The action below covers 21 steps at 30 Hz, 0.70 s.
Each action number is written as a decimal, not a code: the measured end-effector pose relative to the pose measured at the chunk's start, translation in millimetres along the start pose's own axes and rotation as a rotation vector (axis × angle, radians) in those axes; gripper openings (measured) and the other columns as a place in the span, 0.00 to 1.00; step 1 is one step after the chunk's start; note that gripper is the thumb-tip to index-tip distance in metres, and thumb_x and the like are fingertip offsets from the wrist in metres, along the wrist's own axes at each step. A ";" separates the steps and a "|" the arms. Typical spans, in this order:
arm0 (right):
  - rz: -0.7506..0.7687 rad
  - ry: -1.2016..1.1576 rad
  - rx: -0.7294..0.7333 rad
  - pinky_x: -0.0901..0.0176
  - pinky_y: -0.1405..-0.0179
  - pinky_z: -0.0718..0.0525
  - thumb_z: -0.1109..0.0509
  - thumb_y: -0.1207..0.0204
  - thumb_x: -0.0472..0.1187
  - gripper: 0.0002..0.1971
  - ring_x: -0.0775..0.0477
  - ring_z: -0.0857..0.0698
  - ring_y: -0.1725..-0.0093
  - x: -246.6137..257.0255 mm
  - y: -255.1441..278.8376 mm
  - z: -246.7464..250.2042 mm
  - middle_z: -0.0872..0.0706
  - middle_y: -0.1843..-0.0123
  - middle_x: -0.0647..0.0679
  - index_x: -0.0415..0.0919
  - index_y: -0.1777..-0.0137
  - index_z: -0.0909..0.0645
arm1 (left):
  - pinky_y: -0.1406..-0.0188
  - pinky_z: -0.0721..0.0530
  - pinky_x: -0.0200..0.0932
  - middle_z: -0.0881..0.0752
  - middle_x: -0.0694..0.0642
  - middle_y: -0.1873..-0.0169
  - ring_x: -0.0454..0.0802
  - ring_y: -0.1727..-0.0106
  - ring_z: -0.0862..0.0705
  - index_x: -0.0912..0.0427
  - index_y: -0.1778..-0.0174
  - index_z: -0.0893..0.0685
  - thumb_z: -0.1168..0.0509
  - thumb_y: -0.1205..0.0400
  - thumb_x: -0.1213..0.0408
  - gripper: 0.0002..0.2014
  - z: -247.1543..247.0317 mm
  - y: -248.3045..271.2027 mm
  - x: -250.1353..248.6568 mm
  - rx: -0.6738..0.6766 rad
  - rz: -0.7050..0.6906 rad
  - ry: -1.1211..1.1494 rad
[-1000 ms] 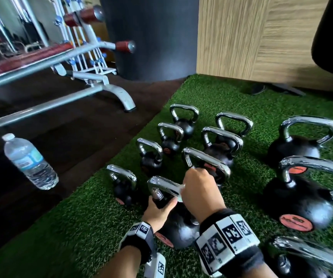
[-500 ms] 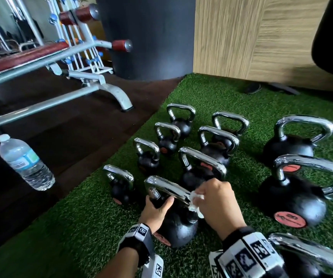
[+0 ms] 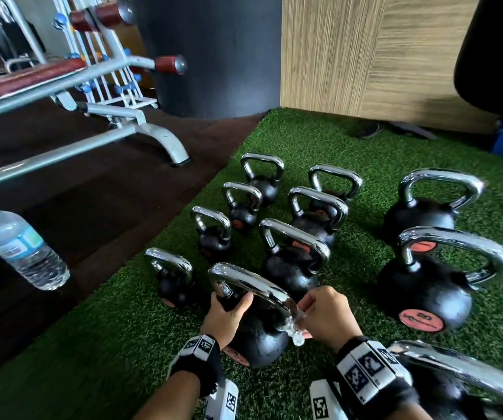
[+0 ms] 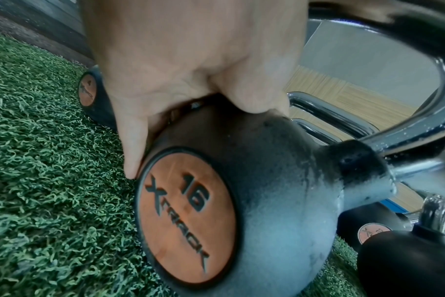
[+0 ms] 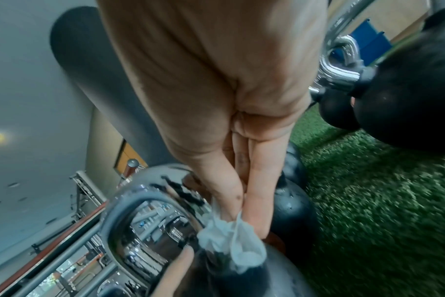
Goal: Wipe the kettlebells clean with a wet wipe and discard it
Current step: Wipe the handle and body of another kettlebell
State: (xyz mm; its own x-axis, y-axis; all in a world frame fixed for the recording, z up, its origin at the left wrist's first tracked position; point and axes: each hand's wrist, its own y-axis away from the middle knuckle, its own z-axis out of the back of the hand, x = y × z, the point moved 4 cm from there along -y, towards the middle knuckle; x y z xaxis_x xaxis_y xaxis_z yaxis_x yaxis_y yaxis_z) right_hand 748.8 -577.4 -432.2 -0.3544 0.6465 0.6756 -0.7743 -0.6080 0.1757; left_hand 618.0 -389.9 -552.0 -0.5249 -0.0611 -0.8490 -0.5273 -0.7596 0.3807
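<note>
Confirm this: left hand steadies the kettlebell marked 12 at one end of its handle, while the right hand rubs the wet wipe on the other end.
Wrong in one respect: the number. The left wrist view shows the orange disc on the kettlebell reads 16, not 12. The rest holds: the left hand steadies it at one end of the handle, and the right hand rubs the wet wipe on the other end.

Black 16 kettlebell (image 3: pixel 256 338) (chrome handle) upright on turf; crumpled white wet wipe (image 3: pixel 295 328) against handle's right end.

Kettlebells (image 3: pixel 292 262) in rows on turf (image 3: pixel 320 140), water bottle (image 3: pixel 19 247) on floor (image 3: pixel 98 207) leftward.
</note>
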 end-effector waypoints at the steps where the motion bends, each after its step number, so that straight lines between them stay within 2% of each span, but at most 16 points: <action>1: -0.009 -0.012 -0.004 0.58 0.58 0.12 0.21 0.36 0.38 0.04 0.51 0.12 0.60 -2.5 -0.6 -2.9 0.10 0.65 0.49 0.41 0.64 0.13 | 0.18 0.32 0.59 0.26 0.55 0.19 0.59 0.21 0.26 0.52 0.12 0.46 0.33 0.46 0.15 0.71 0.4 0.4 -0.1 0.004 -0.002 0.002; 3: -0.015 -0.031 -0.021 0.57 0.58 0.12 0.21 0.36 0.38 0.04 0.51 0.12 0.60 -6.5 -4.0 -7.2 0.10 0.66 0.50 0.42 0.66 0.14 | 0.19 0.31 0.56 0.25 0.55 0.20 0.60 0.21 0.25 0.52 0.12 0.46 0.34 0.48 0.15 0.72 0.9 1.0 -0.8 0.002 0.013 -0.004; 7: -0.036 -0.032 0.009 0.58 0.57 0.11 0.22 0.37 0.35 0.07 0.50 0.12 0.60 -13.0 -10.2 -21.1 0.10 0.65 0.50 0.45 0.70 0.16 | 0.20 0.34 0.56 0.32 0.61 0.16 0.65 0.18 0.31 0.55 0.11 0.57 0.38 0.48 0.15 0.75 0.5 2.5 3.2 -0.011 0.083 -0.077; 9: -0.039 -0.041 0.029 0.60 0.58 0.12 0.20 0.39 0.35 0.09 0.49 0.11 0.60 -16.5 -10.9 -27.3 0.09 0.65 0.49 0.46 0.71 0.17 | 0.21 0.34 0.57 0.32 0.63 0.16 0.66 0.18 0.31 0.56 0.11 0.58 0.39 0.44 0.14 0.73 -0.1 3.3 3.9 -0.017 0.081 -0.112; 10: -0.032 -0.036 0.052 0.64 0.61 0.13 0.19 0.40 0.35 0.11 0.50 0.11 0.60 -18.0 -11.8 -29.0 0.09 0.65 0.49 0.47 0.71 0.18 | 0.21 0.33 0.57 0.31 0.63 0.17 0.66 0.18 0.30 0.56 0.11 0.57 0.39 0.40 0.15 0.70 0.8 4.6 3.1 -0.022 0.078 -0.135; 12: -0.017 -0.025 0.110 0.73 0.66 0.18 0.18 0.40 0.33 0.13 0.53 0.13 0.60 -22.1 -13.9 -26.4 0.10 0.64 0.51 0.49 0.69 0.18 | 0.22 0.32 0.55 0.27 0.61 0.19 0.65 0.21 0.27 0.55 0.11 0.51 0.35 0.32 0.20 0.62 3.9 6.9 1.8 0.010 0.072 -0.160; 13: 0.000 -0.007 0.115 0.76 0.67 0.20 0.18 0.38 0.34 0.12 0.54 0.14 0.60 -22.9 -16.3 -21.5 0.11 0.63 0.52 0.50 0.67 0.17 | 0.22 0.30 0.54 0.24 0.60 0.22 0.63 0.23 0.24 0.54 0.14 0.43 0.32 0.31 0.24 0.56 8.7 8.4 -2.1 0.067 0.073 -0.149; 14: 0.020 0.018 0.086 0.79 0.68 0.23 0.19 0.36 0.34 0.09 0.55 0.14 0.59 -22.9 -19.1 -15.0 0.12 0.62 0.53 0.49 0.64 0.14 | 0.23 0.27 0.55 0.20 0.56 0.26 0.60 0.27 0.21 0.51 0.20 0.35 0.29 0.30 0.27 0.48 15.4 10.5 -4.8 0.141 0.073 -0.135; 16: 0.062 0.022 -0.038 0.83 0.72 0.28 0.20 0.32 0.36 0.05 0.56 0.15 0.61 -17.2 -22.8 3.4 0.12 0.61 0.53 0.46 0.60 0.10 | 0.27 0.22 0.54 0.17 0.48 0.32 0.52 0.34 0.17 0.49 0.33 0.25 0.27 0.24 0.38 0.29 34.5 17.6 -13.6 0.258 0.059 -0.224; 17: 0.086 -0.003 -0.105 0.83 0.72 0.28 0.20 0.31 0.36 0.04 0.57 0.16 0.63 -10.8 -23.6 13.9 0.12 0.62 0.54 0.46 0.59 0.09 | 0.29 0.20 0.51 0.16 0.49 0.32 0.50 0.37 0.16 0.49 0.34 0.21 0.29 0.19 0.45 0.21 46.9 18.7 -21.5 0.232 0.020 -0.326; 19: 0.142 -0.077 -0.205 0.83 0.71 0.26 0.20 0.31 0.34 0.07 0.60 0.16 0.65 4.7 -21.4 32.0 0.14 0.64 0.57 0.47 0.57 0.09 | 0.40 0.19 0.44 0.12 0.52 0.35 0.48 0.42 0.14 0.48 0.39 0.15 0.35 0.13 0.57 0.08 72.5 21.9 -41.8 0.033 -0.096 -0.471; 21: 0.230 -0.150 -0.255 0.82 0.68 0.24 0.19 0.33 0.33 0.11 0.64 0.14 0.66 24.6 -14.2 43.6 0.13 0.64 0.60 0.50 0.55 0.09 | 0.48 0.19 0.36 0.10 0.47 0.40 0.40 0.49 0.15 0.47 0.41 0.11 0.35 0.12 0.58 0.09 89.5 33.1 -69.0 -0.179 -0.258 -0.332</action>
State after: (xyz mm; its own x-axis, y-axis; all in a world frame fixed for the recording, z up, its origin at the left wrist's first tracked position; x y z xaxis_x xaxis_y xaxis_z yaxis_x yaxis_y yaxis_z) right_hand 773.9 -573.0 -386.9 -0.4676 0.4203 0.7776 -0.7962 -0.5824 -0.1640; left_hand 576.9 -352.9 -448.1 -0.5929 0.3334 -0.7330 -0.5603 -0.8246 0.0781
